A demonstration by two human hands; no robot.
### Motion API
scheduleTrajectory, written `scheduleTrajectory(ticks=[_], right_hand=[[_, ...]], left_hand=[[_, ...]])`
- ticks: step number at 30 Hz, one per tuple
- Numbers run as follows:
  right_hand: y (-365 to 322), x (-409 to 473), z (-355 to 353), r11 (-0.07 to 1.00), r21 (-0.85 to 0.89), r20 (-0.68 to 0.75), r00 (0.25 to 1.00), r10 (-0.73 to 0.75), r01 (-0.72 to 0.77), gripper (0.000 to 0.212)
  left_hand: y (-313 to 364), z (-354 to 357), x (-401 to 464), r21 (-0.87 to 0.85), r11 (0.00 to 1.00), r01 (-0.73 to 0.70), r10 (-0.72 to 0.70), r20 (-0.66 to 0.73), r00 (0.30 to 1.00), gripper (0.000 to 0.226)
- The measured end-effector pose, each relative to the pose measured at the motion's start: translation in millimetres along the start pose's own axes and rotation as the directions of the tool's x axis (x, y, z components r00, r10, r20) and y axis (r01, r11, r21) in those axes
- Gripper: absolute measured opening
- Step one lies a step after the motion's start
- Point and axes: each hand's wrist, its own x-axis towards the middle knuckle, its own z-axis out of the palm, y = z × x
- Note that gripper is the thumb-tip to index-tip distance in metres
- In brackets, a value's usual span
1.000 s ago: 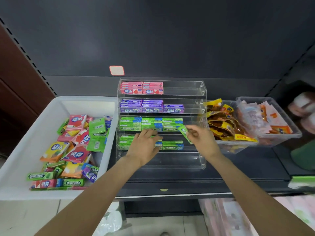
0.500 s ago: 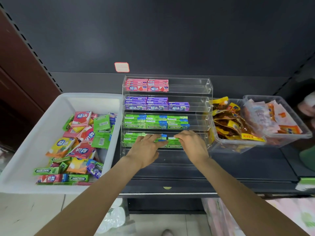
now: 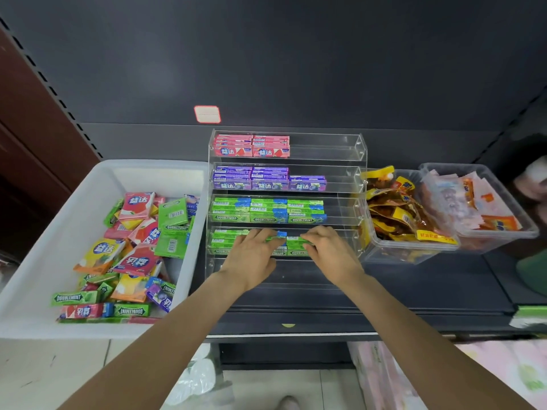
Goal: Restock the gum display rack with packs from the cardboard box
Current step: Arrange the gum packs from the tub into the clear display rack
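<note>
Gum packs [image 3: 229, 236], green ones, are filling the fourth tier of the clear display rack [image 3: 359, 149] as you are seating another. Your left hand [image 3: 251, 255] is lying flat-fingered on the row, gripping nothing; your right hand [image 3: 331, 253] is pinching a green pack [image 3: 296, 241] at the row's right end. You are best off pressing it level, flush against its neighbours. More stock is waiting in the white box [image 3: 59, 232] alongside.

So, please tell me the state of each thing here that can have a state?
Rack: upper four tiers part filled, bottom tier holds nothing.
White bin: holds loose mixed gum packs.
Left hand: fingers flat on fourth-tier green packs.
Right hand: resting on the same row.
Snack tubs: full, no lids.
</note>
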Motion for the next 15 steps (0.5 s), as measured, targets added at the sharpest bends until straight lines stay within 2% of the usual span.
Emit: scheduleTrajectory(ticks=[4,9,15], right_hand=[[-6,0,0,1.000,-0.008,-0.023,0.999,-0.022,0.022,0.034],[-37,3,-11,0.990,0.107,-0.092,0.992,-0.087,0.097,0.033],[-118,29,-15,0.940,0.280,-0.155,0.976,-0.155,0.194,0.027]], left_hand=[[0,-3,-2,-0.057,0.998,0.011,-0.016,-0.075,0.997,0.049],[-17,-21,-19,-0.180,0.983,0.027,-0.073,-0.254,0.964,0.039],[-88,-51,-79,-0.307,0.941,0.145,-0.284,-0.476,0.832,0.028]])
